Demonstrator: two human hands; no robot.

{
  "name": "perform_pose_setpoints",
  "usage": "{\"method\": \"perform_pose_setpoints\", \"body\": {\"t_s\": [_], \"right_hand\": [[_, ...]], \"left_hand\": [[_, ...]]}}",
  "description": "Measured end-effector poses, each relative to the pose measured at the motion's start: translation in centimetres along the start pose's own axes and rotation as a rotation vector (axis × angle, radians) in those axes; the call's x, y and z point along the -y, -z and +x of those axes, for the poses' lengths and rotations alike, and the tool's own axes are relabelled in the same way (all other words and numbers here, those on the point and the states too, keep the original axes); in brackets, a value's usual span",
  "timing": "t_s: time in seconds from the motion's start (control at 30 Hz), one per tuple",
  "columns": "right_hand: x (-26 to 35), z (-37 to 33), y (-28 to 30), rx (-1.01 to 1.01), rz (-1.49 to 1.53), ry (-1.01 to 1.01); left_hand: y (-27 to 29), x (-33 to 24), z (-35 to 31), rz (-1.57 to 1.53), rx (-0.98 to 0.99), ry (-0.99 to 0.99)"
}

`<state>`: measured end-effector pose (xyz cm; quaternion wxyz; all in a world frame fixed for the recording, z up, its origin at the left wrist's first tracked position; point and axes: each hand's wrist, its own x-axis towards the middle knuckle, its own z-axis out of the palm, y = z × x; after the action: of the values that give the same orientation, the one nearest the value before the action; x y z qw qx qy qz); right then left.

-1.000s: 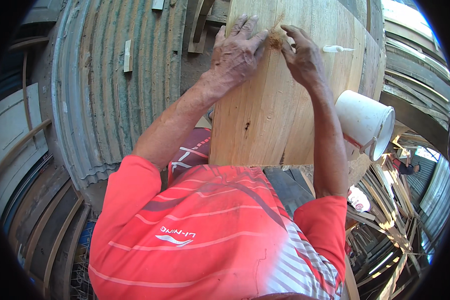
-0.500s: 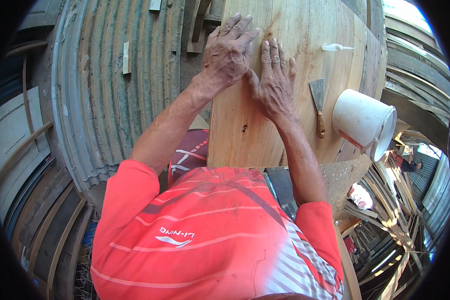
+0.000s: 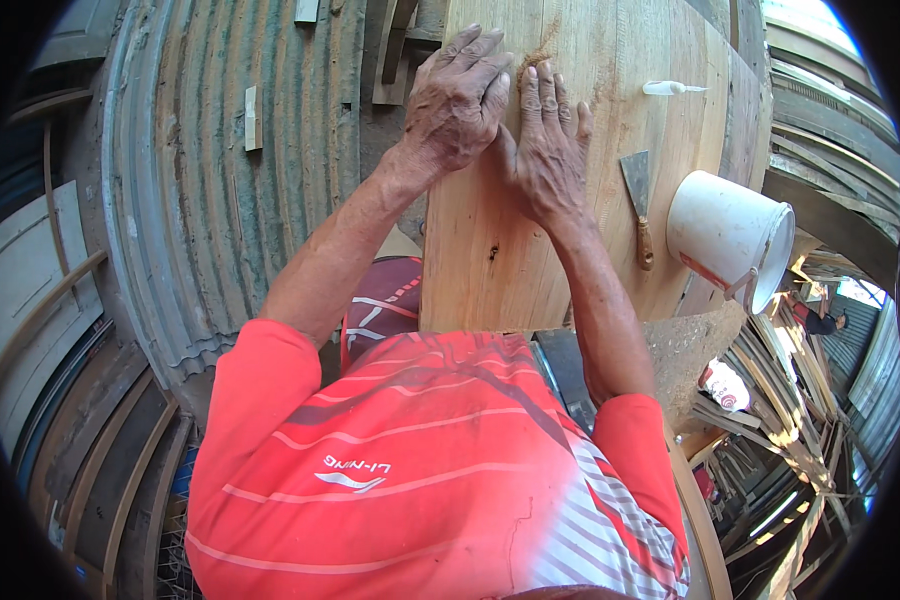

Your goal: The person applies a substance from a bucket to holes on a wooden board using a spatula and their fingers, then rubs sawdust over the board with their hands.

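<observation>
A pale wooden board (image 3: pixel 530 283) of joined planks lies in front of me, with brown dust (image 3: pixel 542 50) scattered near my fingertips. Along its left side, my left hand (image 3: pixel 457 98) presses down with bent fingers close together; whatever lies under them is hidden. Flat on the wood beside it rests my right hand (image 3: pixel 550 150), its fingers stretched forward and its thumb near the left hand. To the right of that hand lies a putty knife (image 3: pixel 639 208) with a wooden handle. Farther off is a small white squeeze bottle (image 3: pixel 673 88) with a thin nozzle, lying on its side.
A white bucket (image 3: pixel 718 230) with a handle lies tipped at the board's right edge. Corrugated metal sheets (image 3: pixel 210 190) stretch along the left, bearing a small wood offcut (image 3: pixel 253 118). Stacked timber (image 3: pixel 800 400) fills the right, where another person (image 3: pixel 818 322) shows in the distance.
Both hands keep nearly the same place on the board. The right fingertips have slid slightly forward, and the dust by them has shifted a little. The view has moved slightly.
</observation>
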<state>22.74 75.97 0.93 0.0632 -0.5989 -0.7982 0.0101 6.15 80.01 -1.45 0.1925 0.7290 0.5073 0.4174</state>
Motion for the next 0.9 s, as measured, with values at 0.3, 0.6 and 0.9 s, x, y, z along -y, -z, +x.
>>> {"method": "perform_pose_setpoints", "body": {"t_s": [0.3,0.6,0.9], "right_hand": [[0.9,-1.8,1.4,0.079,0.004,-0.045],[2.3,-3.7,2.4,0.129,0.071,-0.06],[1.3,-4.4,2.2,0.127,0.13,-0.052]], "left_hand": [[0.0,0.4,0.2,-0.034,-0.013,-0.012],[0.0,0.1,0.1,-0.009,-0.013,-0.014],[-0.3,0.3,0.3,-0.046,-0.022,-0.008]]}}
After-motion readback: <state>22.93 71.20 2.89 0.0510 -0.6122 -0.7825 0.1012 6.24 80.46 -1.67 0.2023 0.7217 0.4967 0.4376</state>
